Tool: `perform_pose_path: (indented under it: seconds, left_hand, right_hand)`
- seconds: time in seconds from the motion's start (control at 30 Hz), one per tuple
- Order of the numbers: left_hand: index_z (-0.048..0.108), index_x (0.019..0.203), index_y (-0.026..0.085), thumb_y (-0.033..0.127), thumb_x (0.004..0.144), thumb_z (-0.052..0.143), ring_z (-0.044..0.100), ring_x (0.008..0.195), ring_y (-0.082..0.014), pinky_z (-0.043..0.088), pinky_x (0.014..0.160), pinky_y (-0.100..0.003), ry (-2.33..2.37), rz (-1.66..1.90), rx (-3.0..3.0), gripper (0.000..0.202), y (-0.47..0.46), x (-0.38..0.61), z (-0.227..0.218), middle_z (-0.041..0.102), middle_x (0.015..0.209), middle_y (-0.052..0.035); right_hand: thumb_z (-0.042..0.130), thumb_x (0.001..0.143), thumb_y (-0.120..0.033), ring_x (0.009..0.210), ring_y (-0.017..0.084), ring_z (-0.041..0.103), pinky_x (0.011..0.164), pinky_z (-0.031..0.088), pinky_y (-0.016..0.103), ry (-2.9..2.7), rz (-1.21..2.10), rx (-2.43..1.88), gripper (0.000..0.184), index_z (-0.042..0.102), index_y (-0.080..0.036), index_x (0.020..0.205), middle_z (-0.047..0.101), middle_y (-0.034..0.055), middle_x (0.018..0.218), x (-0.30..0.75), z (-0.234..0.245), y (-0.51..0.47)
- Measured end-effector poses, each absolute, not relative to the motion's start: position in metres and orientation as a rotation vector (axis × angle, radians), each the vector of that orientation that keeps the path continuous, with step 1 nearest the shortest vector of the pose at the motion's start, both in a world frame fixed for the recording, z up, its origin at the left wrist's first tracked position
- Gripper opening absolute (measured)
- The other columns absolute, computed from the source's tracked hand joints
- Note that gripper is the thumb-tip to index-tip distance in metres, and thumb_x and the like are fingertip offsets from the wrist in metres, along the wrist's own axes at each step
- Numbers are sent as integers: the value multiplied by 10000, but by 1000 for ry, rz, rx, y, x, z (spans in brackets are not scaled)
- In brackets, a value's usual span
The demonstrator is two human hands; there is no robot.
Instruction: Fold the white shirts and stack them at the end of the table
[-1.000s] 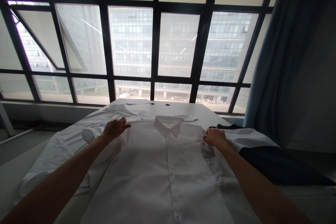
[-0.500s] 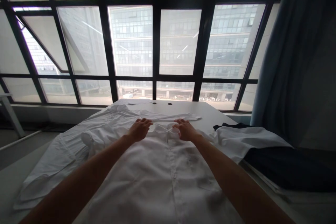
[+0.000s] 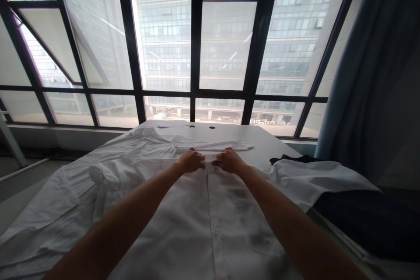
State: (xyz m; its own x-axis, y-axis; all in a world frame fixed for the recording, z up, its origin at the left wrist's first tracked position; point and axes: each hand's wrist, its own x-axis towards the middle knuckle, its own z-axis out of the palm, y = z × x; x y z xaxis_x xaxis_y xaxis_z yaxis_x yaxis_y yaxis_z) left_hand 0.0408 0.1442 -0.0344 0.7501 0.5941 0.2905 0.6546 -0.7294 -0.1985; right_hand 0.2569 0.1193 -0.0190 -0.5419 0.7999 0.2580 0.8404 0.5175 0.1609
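Closer together than in the earlier frame, the left hand (image 3: 189, 161) and right hand (image 3: 229, 160) had moved in from either side to the collar (image 3: 208, 162) of a white button-front shirt (image 3: 210, 232). In the head view, both hands were narrowly curled, their fingers bent down onto the collar and their fingertips almost meeting at its middle; whether they pinched the cloth could not be told. The collar, spread open to view earlier, was now mostly covered by them. The shirt lay face up on a white counter (image 3: 236, 133), its front running toward the camera, with grey smudges on the cloth right of the placket. A rumpled sleeve (image 3: 98, 175) lay out to the left. Just right of the shirt lay a white-and-navy garment (image 3: 348, 210). Beyond the counter stood a black-framed window (image 3: 226, 43), with a blue curtain (image 3: 357, 74) at the right.
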Motion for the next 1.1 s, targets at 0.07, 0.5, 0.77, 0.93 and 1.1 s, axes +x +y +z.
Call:
perform_pose_path:
  seconds: [0.07, 0.5, 0.77, 0.93, 1.1]
  left_hand:
    - [676, 801, 178, 430, 887, 624, 653, 791, -231, 399, 901, -401, -968, -361, -2630, 272, 142, 33, -28, 709, 801, -80]
    - [586, 937, 150, 604, 785, 652, 632, 766, -235, 540, 645, -367, -1325, -1080, -2913, 482, 144, 4, -19, 660, 932, -110]
    - [480, 1216, 187, 586, 791, 643, 653, 823, -226, 559, 648, -367, -1145, -1409, -3036, 605, 149, -5, -7, 648, 1007, -95]
    - [434, 1380, 149, 597, 889, 496, 657, 854, -239, 541, 710, -372, -1279, -1190, -2917, 667, 148, -15, 5, 668, 1008, -121]
    - [426, 1416, 100, 538, 916, 487, 638, 1019, -288, 515, 840, -391, -1361, -931, -2769, 668, 136, -14, 13, 644, 1176, -176]
  right_hand:
    - [551, 908, -500, 878, 264, 652, 979, 364, 394, -2616, -426, -1360, 415, 762, -155, 817, 734, 139, 811, 262, -10, 118]
    - [769, 744, -315, 956, 279, 629, 922, 491, 487, -2219, 32, -1437, 245, 729, -133, 904, 686, 127, 1038, 290, 19, 115]
    - [740, 677, -232, 894, 231, 652, 777, 600, 402, -1911, 740, -1169, 527, 566, -193, 1173, 639, 60, 1037, 296, 27, 114]
    - [765, 666, -294, 972, 261, 648, 818, 589, 411, -1943, 819, -1256, 678, 510, -192, 1285, 636, 90, 1117, 298, 31, 117]
    - [785, 668, -376, 894, 245, 662, 786, 568, 372, -2065, 591, -1408, 568, 621, -142, 1159, 690, 110, 1058, 296, 28, 122]
